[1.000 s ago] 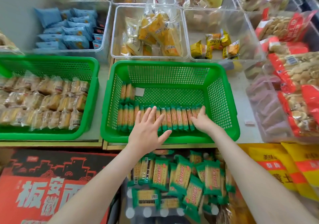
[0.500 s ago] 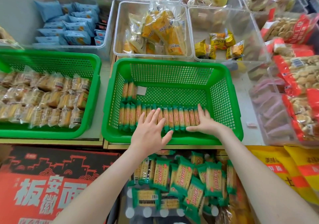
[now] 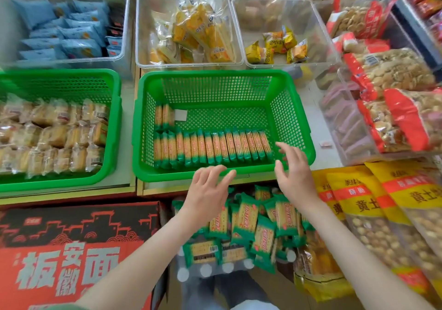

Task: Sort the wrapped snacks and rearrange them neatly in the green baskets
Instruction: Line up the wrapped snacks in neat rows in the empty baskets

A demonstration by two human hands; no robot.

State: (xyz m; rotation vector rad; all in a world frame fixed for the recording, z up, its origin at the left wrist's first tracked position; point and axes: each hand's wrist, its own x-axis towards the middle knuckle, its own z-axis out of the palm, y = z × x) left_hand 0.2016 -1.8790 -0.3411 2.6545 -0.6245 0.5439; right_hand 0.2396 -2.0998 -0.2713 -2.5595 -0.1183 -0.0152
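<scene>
While blur smears the shelf [image 3: 309, 118] around the green basket [image 3: 215, 75], left hand [image 3: 210, 191] and right hand [image 3: 296, 178] hover spread, seemingly empty, at its near rim.

Glossy, seemingly plastic basket [image 3: 290, 108]; shiny wrappers [image 3: 212, 147].

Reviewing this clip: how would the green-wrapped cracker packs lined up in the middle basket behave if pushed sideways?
The cracker packs look flat, stiff and probably light, so they would likely slide together. Set on edge with bare basket floor behind, they may topple backwards. Glossy wrappers suggest slipperiness.
</scene>
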